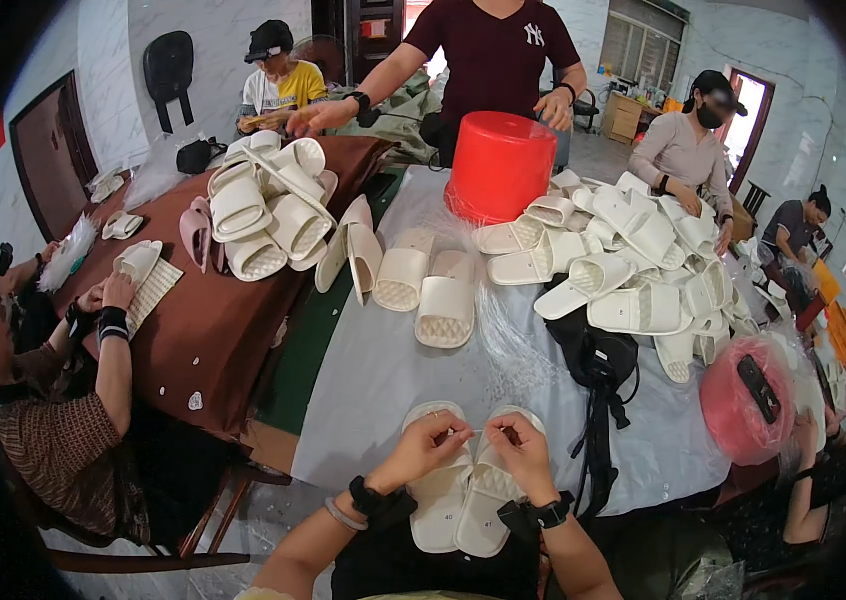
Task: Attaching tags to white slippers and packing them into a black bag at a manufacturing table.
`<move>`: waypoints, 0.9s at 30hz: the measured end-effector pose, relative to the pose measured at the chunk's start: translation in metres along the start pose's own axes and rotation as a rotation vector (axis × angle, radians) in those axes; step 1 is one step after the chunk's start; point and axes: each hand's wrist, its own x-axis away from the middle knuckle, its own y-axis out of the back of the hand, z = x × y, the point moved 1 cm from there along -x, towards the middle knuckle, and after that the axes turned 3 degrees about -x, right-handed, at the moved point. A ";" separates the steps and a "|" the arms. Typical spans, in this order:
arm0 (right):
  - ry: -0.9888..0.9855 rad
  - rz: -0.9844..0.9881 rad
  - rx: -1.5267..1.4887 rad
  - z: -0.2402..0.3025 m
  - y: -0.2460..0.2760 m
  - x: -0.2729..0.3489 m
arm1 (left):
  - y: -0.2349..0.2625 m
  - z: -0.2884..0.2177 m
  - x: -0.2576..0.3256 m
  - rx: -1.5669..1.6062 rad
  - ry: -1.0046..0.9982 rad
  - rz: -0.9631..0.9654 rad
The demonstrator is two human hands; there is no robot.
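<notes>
A pair of cream slippers (436, 512) lies side by side at the table's near edge, soles flat and toes pointing away from me. Over their straps, my left hand (430, 446) is closed in a pinch. Facing it, my right hand (521, 455) pinches too, and a thin pale strand (478, 431) runs between the fingertips of both. The fingers partly hide the straps. Farther up the table stands another cream pair (443, 312), beside a loose bundle of thin clear plastic strands (503, 335).
A big heap of cream slippers (633, 235) fills the right side, with a red bucket (501, 165) behind it. A black bag (593, 355) trails straps toward me. On the brown-covered table (213, 350) lie more slippers (268, 205). A pink plastic-wrapped bundle (733, 400) sits right. Several people work around.
</notes>
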 end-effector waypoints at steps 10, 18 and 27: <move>-0.002 0.001 0.043 0.006 -0.002 0.000 | 0.002 -0.005 -0.001 0.008 0.030 -0.003; 0.010 0.067 0.133 0.004 0.000 0.000 | -0.001 -0.004 0.000 -0.005 -0.028 -0.028; -0.007 0.023 0.101 0.007 -0.002 0.000 | 0.001 -0.004 -0.001 -0.006 -0.004 -0.001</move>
